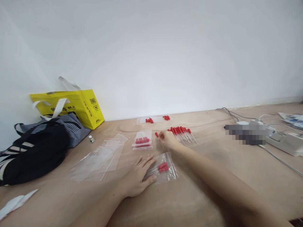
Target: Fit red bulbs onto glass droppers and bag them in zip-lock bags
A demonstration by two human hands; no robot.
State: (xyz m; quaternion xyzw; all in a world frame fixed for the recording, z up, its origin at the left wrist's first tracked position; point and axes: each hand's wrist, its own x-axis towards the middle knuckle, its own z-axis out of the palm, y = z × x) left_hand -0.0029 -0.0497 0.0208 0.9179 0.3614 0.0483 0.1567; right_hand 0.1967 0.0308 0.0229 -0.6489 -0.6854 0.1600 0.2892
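Note:
My left hand (139, 176) lies flat with its fingers spread, pressing on the left side of a clear zip bag (171, 176). Inside that bag are droppers with red rubber bulbs (163, 167). Farther forward, my right hand (168, 139) is closed in a pinch on a dropper (156, 134); its red bulb pokes out left of the fingers and the rest is hidden. Just right of this hand lies a row of several droppers (183, 134), red bulbs pointing away and clear tubes towards me. A stack of filled zip bags (142, 141) sits left of the right hand.
Clear flat bags (104, 157) overlap on the left, near a tiny bottle (91, 139). By the wall lies a bag with loose red bulbs (149, 120). A yellow bag (87, 107) and a black bag (35, 154) stand left; a power strip (286, 142) and cables lie right.

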